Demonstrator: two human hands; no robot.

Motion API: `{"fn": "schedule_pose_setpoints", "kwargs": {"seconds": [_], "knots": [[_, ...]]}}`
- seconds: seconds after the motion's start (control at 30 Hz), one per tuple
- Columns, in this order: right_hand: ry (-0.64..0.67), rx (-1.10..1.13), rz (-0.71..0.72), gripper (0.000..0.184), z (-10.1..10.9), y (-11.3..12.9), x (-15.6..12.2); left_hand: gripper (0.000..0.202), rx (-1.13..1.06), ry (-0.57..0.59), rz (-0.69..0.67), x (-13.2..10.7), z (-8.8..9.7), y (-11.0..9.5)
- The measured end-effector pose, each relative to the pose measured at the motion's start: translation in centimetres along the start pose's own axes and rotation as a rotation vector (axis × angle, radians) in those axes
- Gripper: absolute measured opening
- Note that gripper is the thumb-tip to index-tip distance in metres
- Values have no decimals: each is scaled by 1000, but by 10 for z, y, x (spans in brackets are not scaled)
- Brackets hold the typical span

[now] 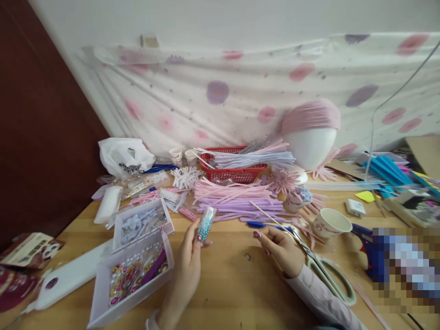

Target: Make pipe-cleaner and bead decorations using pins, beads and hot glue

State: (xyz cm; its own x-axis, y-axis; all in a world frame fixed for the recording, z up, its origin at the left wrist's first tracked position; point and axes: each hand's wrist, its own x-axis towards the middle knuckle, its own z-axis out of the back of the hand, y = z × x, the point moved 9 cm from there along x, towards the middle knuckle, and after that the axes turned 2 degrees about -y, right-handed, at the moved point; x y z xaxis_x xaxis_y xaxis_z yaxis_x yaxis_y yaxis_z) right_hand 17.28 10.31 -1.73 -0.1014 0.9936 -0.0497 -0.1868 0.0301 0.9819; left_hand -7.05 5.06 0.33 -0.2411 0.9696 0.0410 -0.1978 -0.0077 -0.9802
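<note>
My left hand point(191, 253) is closed around a small clear tube of teal beads point(206, 223), held upright and tilted a little to the right above the table. My right hand point(280, 250) is closed in a pinch a short way to the right; whatever sits between its fingertips is too small to make out. Beside that hand lie scissors with pale green handles point(325, 270), a blue pen point(263, 225) and a thin wooden stick point(268, 213). Left of my left hand, a white box point(132, 275) holds gold and magenta beads, and another white box point(142, 224) holds pale blue pieces.
Pink and purple pipe cleaners point(237, 201) lie before a red basket point(233, 174) of more stems. A white head form point(311, 142) with a pink covering stands behind. A paper cup point(332, 223) and blue glue gun point(367, 245) are right; a white power bank point(74, 273) is left.
</note>
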Motion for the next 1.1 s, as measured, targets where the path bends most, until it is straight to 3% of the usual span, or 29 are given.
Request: {"fn": "schedule_pose_setpoints", "kwargs": {"seconds": [0.27,0.43,0.63,0.73,0.8,0.93,1.0,1.1], "knots": [[20,13,26,53,-2,1,0,47,150,21,-194,-6,7,-21],[-11,18,53,52,1,-1,2,47,362,122,-314,-5,12,-45],[16,58,69,49,-2,2,0,52,774,255,-306,7,3,-33],[36,45,71,48,-4,1,-1,45,988,226,-315,14,2,-33],[56,40,74,47,-6,0,-3,41,1075,168,-357,21,4,-48],[85,61,118,48,-11,0,-4,37,1220,31,-525,49,3,-99],[95,66,143,49,-13,2,-5,48,1326,-12,-670,68,-5,-119],[95,58,154,50,-14,2,-6,45,1420,109,-811,97,-24,-118]]}}
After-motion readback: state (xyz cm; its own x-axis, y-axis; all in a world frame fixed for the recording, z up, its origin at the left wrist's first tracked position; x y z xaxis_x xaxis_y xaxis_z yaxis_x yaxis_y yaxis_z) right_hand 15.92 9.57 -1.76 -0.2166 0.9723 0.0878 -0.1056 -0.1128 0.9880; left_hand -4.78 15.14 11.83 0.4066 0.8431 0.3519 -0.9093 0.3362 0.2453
